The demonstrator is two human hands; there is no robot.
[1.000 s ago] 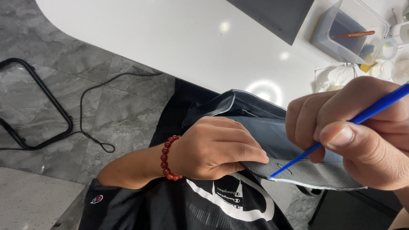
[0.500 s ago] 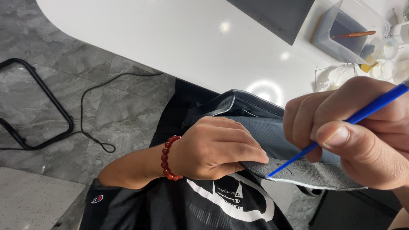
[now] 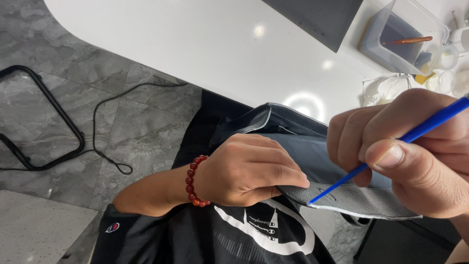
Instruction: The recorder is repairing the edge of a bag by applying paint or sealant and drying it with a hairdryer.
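My left hand (image 3: 249,168), with a red bead bracelet (image 3: 193,181) on the wrist, grips a grey leather piece (image 3: 351,198) by its left end and holds it over my lap. My right hand (image 3: 415,151) pinches a thin blue tool (image 3: 391,146) like a pen. The tool's tip touches the leather's lower edge, close to my left fingertips. A darker folded part of the leather (image 3: 273,120) lies behind my left hand, near the table edge.
A white table (image 3: 195,44) spans the top. On it stand a clear plastic tub (image 3: 400,36) holding a brown stick, small cups (image 3: 447,56) and a dark flat panel (image 3: 317,19). A black cable (image 3: 112,122) and black metal frame (image 3: 44,112) lie on the grey tiled floor.
The blue tool's tip has crept slightly left along the leather edge, toward my left fingers. My left hand keeps its grip in the same place.
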